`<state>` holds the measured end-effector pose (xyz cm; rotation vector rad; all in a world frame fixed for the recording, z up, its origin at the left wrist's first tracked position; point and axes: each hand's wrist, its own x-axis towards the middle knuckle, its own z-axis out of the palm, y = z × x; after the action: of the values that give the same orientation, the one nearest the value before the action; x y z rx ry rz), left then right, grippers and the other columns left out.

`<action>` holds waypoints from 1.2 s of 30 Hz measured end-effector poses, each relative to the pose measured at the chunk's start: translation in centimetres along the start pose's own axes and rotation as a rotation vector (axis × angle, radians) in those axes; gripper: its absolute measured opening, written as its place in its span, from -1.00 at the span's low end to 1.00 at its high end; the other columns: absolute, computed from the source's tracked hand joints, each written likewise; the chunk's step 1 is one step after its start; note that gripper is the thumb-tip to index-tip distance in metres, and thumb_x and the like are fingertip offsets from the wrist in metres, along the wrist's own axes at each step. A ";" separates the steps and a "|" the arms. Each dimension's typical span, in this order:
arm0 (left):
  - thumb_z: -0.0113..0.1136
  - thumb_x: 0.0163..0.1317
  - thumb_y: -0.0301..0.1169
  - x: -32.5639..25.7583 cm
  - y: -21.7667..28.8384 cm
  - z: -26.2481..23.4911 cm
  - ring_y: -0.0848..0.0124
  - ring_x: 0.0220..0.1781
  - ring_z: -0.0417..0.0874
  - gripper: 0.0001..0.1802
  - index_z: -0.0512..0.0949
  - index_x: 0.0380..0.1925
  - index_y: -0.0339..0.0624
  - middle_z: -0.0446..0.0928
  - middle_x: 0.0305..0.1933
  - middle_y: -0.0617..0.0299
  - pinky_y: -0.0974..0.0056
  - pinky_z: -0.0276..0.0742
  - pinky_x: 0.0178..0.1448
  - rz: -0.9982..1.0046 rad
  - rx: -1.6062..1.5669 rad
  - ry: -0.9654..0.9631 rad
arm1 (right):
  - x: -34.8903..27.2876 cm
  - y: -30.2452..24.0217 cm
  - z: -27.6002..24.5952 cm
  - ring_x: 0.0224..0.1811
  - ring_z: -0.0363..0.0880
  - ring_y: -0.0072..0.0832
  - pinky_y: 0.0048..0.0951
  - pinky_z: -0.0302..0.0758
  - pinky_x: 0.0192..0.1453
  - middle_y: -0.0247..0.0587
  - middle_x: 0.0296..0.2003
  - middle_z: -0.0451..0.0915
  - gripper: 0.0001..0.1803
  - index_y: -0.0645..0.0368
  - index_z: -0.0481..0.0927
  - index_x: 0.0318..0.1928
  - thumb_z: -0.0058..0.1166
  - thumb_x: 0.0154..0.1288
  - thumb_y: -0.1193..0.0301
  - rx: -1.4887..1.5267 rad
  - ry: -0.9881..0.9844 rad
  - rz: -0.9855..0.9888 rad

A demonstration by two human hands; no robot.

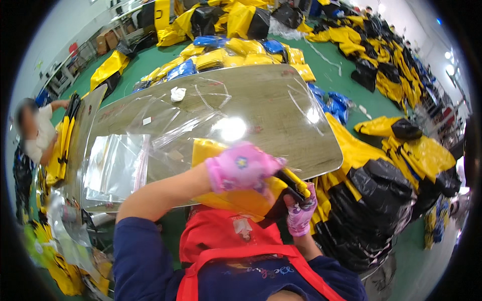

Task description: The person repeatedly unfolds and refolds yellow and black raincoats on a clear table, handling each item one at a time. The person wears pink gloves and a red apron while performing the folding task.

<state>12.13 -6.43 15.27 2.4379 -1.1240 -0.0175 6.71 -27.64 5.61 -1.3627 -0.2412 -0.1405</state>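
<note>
Gripping a folded yellow-and-black piece at the table's near edge

The folded piece lies partly over the near edge of the brown table and partly in front of the person's red apron. Its long axis runs slantwise, from a yellow corner on the tabletop at upper left down to a black end at lower right, which points toward the person's right side. A narrow yellow strip shows along that black end.

The left hand, in a pink flowered glove, reaches across over the piece, with its fingers bent toward the black end. They are blurred and partly hidden, so whether they pinch cannot be told. The right hand, gloved alike, is closed on the black end, thumb on the near side and fingers around the far side.

Clear plastic bags lie on the tabletop to the left; a yellow-and-black heap stands beside the table at right.
</note>
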 end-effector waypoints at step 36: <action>0.06 0.26 0.04 1.5 9.5 4.7 0.10 0.44 0.20 -0.43 0.40 0.25 0.15 0.28 0.38 0.18 -0.07 -0.15 0.52 0.337 0.256 0.456 | 5.8 2.0 0.8 0.12 0.41 -0.27 -0.26 0.35 0.23 -0.18 0.11 0.41 -0.56 0.10 0.33 0.19 -0.03 0.38 0.24 -0.387 0.532 -0.509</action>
<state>5.34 -14.75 15.14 2.2519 -1.3580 0.7875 12.77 -26.23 5.37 -1.5647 -0.1076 -1.0033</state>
